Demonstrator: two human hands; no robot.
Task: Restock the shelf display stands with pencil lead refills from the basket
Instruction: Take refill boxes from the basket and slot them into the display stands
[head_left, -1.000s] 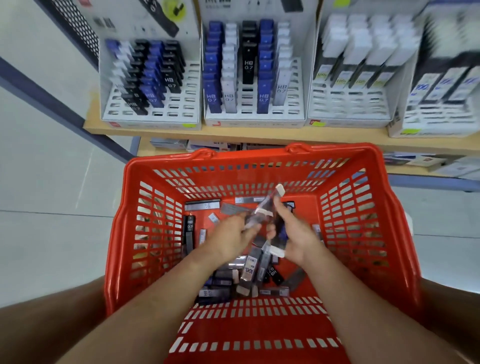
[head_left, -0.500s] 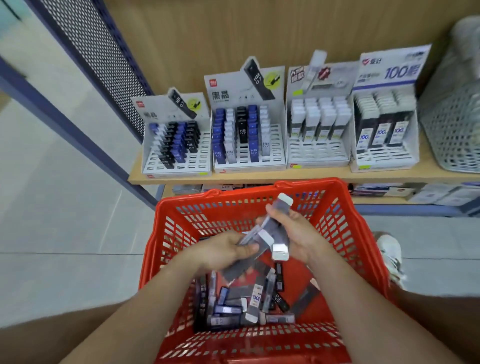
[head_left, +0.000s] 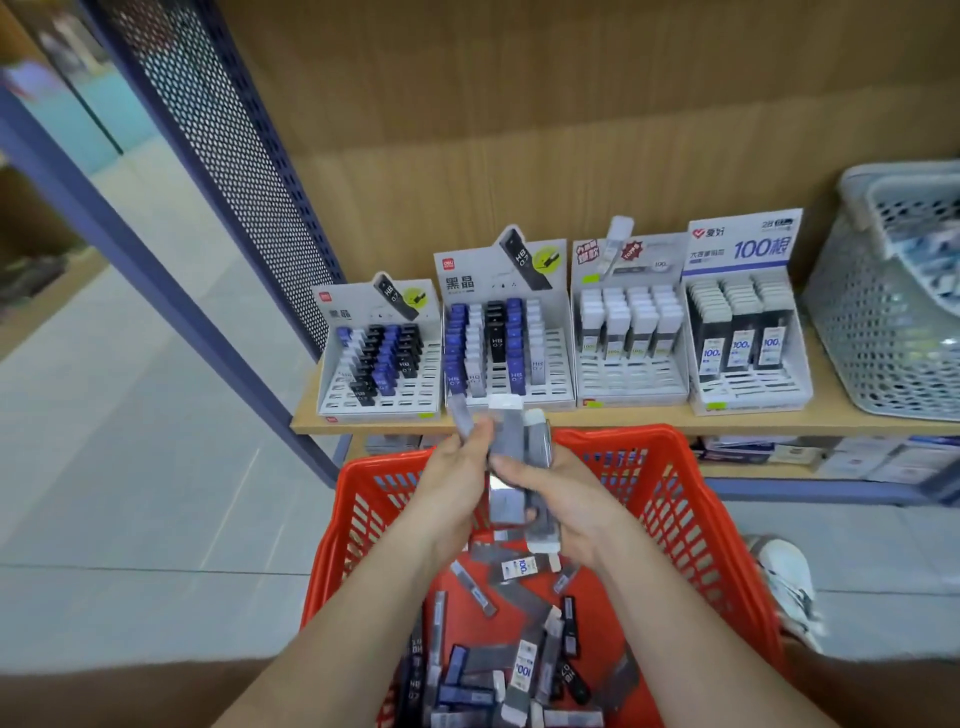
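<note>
While both hands hover above the red basket, they share a small bunch of refills: grey cases, white caps up, held upright, level with the front edge of the shelf.

Left hand: thumb and fingers pinch one grey refill at the left of the bunch, tilted a little outward.

Right hand: fingers curled round the rest from the right side. Lower ends of the cases show below the palm. Count in the bunch cannot be told; blurred.

Red basket sits low in view, just in front of the shelf. Loose refills lie jumbled on its floor: black, blue and grey cases, some marked 100, some HB 0.7.

On the shelf, four display stands side by side, close together.
- Far-left stand: black and blue cases in the back rows, open slots visible in front.
- Second stand: blue, white and black columns, fuller.
- Third stand: white-capped cases in the back rows.
- Fourth stand: dark cases with 100 labels, header card also reads 100.

Grey plastic basket at the right end of the shelf. Perforated metal panel stands to the left of the shelf. White shoe on the tiled floor, right of the red basket.
</note>
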